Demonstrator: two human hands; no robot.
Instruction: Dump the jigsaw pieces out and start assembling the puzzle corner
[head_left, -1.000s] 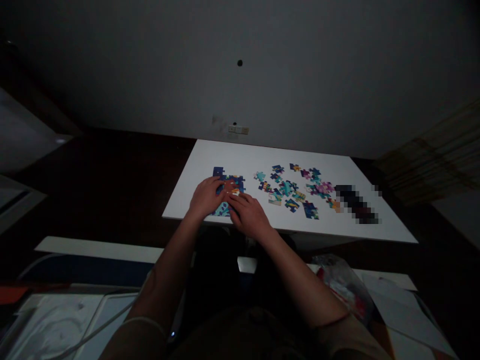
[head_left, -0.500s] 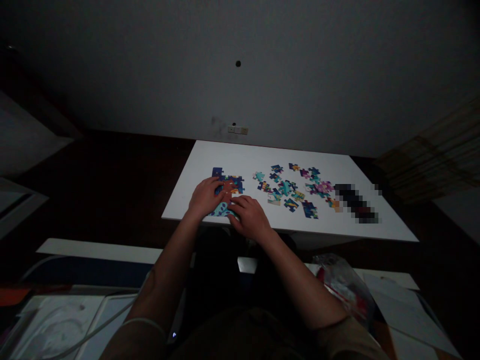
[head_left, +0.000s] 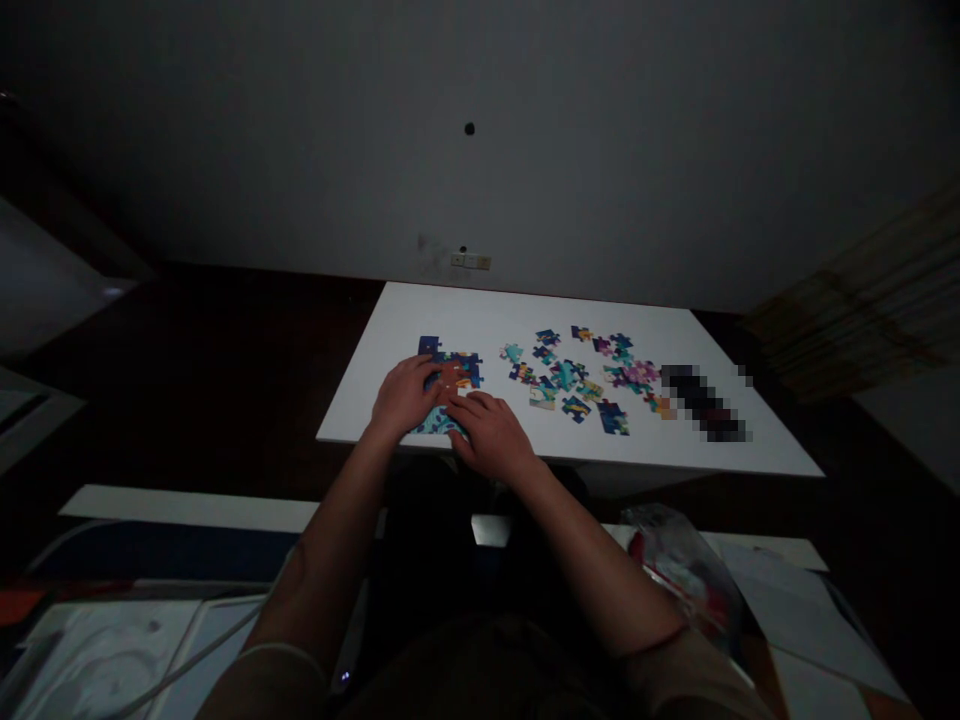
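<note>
A joined section of jigsaw puzzle (head_left: 469, 364) lies near the front left of the white table, with dark blue, brown and teal parts. My left hand (head_left: 403, 396) rests flat over its left side, fingers pointing away from me and to the right. On its lower right part lies my right hand (head_left: 492, 434), fingers stretched to the left. Both hands touch the puzzle and cover some of it. Neither hand visibly lifts a piece.
Several loose puzzle pieces (head_left: 566, 376) are scattered on the white table (head_left: 420, 300), right of the joined section. A pixelated dark object (head_left: 703, 402) lies farther right. Behind me are a clear plastic bag (head_left: 682, 565) and a white cable (head_left: 202, 655). A wall stands beyond the table.
The view has shifted slightly, so the table appears a little farther left. My right hand has slid slightly left over the puzzle; my left hand has stayed nearly in place.
</note>
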